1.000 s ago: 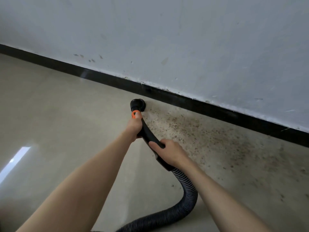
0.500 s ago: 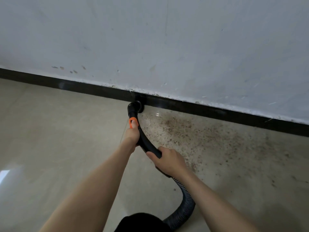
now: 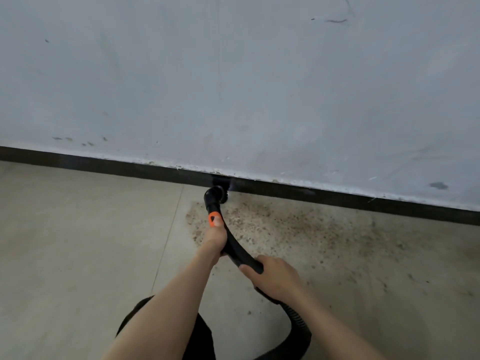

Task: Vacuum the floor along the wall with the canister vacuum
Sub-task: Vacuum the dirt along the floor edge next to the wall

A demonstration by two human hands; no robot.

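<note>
- A pale grey-white wall [image 3: 233,74] fills the whole upper half of the frame, scuffed in places, with a dark smudge at the far right and small brown marks at the left just above its foot.
- The beige tiled floor [image 3: 78,242] takes the lower half; a thin grout line runs down it from near the centre toward the lower left.
- A black baseboard [image 3: 104,166] crosses the frame as a slanted band, higher at the left edge and lower at the right, with chipped white paint along its upper edge.
- A patch of brown speckled dirt [image 3: 298,229] spreads over the floor from the centre to the right, densest just below the baseboard.
- The ribbed black hose [image 3: 298,331] curves from under the right wrist down to the bottom edge, right of centre.
- A dark shape [image 3: 202,333] lies at the bottom centre, partly hidden by the left forearm; what it is cannot be told.
- The curved black wand [image 3: 235,249] rises from the lower centre toward the wall.
- The right hand [image 3: 275,279] wraps its curled fingers round the lower end of the wand, right of centre.
- The left hand [image 3: 214,239] grips the wand higher up, thumb laid along it onto an orange collar [image 3: 213,219].
- The round brush nozzle [image 3: 219,193] sits at the centre, against the baseboard where it meets the floor.
</note>
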